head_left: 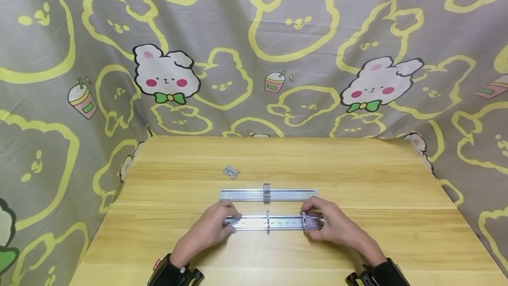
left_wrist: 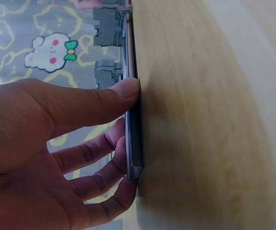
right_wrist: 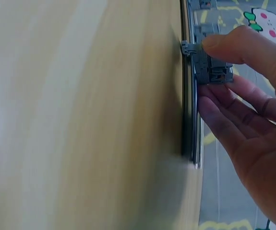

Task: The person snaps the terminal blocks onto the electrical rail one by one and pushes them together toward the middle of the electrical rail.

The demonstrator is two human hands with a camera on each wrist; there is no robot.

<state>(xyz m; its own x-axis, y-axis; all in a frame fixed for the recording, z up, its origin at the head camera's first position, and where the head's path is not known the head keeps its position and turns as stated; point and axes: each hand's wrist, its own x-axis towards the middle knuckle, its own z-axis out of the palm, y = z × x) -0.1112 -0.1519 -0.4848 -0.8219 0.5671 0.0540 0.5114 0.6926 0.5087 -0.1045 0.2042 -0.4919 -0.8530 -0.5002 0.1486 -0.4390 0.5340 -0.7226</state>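
A silver slotted DIN rail lies across the near part of the table. My left hand grips its left end, thumb along the near edge and fingers at the far side. Close to the rail's right end, my right hand pinches a thin grey terminal block that sits across the rail, its thumb on the near side. Another thin grey block stands on the same rail near its middle, between the two hands.
Behind the near rail lies a second DIN rail, parallel to it, with several grey blocks packed together at its middle. Farther back, a loose grey piece lies flat on the wooden table. A patterned curtain hangs around the table.
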